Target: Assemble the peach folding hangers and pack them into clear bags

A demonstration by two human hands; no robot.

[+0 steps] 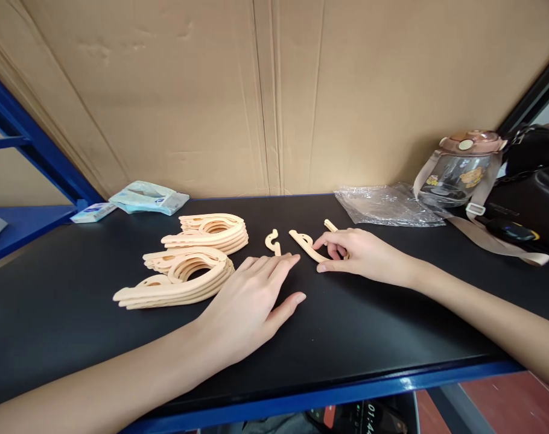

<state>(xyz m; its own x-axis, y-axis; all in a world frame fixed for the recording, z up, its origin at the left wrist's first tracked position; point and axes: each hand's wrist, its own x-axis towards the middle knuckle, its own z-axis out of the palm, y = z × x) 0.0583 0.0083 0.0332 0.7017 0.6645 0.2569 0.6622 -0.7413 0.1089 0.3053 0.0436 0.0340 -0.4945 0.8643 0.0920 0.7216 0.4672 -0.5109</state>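
My left hand (251,295) lies flat on the black tabletop (369,325), fingers stretched out and holding nothing, its fingertips next to a small peach hook piece (272,242). To its left sit two stacks of peach plastic hanger parts (184,280), the farther stack (211,232) behind. My right hand (362,253) rests on the table with curled fingers pinching a peach hanger arm (306,244) that lies on the surface; another peach end (330,225) sticks out behind the fingers.
Cardboard sheets (256,90) wall the back. A tissue packet (148,197) and small blue-white box (92,212) lie back left by a blue shelf frame (34,144). Crumpled clear plastic (385,205), a strapped water bottle (462,169) and a black bag (532,193) sit back right.
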